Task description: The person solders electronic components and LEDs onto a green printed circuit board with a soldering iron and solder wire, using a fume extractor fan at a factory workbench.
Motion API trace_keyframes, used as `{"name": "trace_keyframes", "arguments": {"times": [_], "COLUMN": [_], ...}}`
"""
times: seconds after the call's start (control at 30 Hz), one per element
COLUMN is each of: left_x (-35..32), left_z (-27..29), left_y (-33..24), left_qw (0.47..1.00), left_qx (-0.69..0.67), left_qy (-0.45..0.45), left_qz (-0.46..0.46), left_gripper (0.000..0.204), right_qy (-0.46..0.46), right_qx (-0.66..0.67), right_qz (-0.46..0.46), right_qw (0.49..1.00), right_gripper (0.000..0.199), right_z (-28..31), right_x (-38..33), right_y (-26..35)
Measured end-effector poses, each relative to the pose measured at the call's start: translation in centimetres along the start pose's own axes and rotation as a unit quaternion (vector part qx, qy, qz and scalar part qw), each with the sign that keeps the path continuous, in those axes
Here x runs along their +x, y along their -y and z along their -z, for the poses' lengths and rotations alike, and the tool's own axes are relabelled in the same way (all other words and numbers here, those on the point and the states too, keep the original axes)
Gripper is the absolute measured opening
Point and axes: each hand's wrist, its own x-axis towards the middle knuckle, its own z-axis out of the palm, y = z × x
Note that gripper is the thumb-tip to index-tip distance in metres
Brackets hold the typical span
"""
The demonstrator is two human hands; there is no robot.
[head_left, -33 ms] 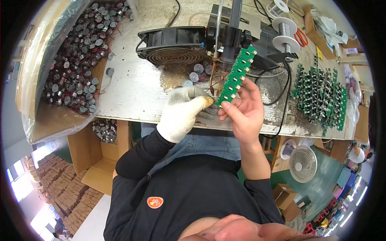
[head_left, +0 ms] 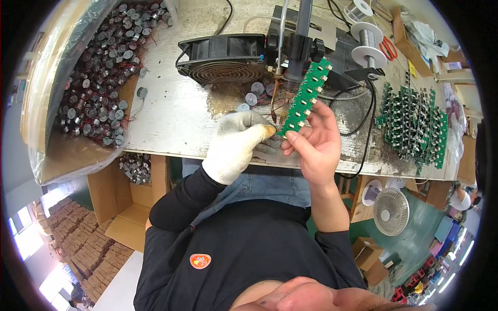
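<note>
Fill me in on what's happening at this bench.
A person at a worktable holds a green circuit-board strip at a slant in the bare right hand. The gloved left hand has its fingertips together by the strip's lower end; whether they pinch something small is unclear. A black fan stands behind the left hand. More green boards are piled to the right, and small round metal parts fill a plastic-lined box to the left.

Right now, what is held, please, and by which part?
The right hand holds a green circuit board by its lower end; whether the left hand holds anything is unclear.
</note>
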Motion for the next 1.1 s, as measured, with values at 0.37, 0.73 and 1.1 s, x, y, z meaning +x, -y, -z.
{"name": "trace_keyframes", "arguments": {"times": [0.37,0.73,1.1], "left_x": [-0.4,-0.3,-0.4], "left_z": [-0.2,0.2,-0.5], "left_y": [0.1,0.8,-0.4], "left_qw": [0.994,1.0,0.998], "left_qx": [-0.099,0.01,0.044], "left_qy": [0.002,-0.002,-0.02], "left_qz": [0.048,-0.016,-0.036], "left_gripper": [0.016,0.016,0.015], "right_qy": [-0.003,0.0,-0.004], "right_qx": [-0.014,-0.015,-0.021], "right_qz": [0.006,0.008,0.019], "right_qw": [1.0,1.0,1.0], "right_gripper": [0.061,0.062,0.061], "right_z": [0.2,0.4,0.0], "right_x": [-0.2,-0.6,-0.4], "right_y": [-0.6,-0.9,-0.4]}}
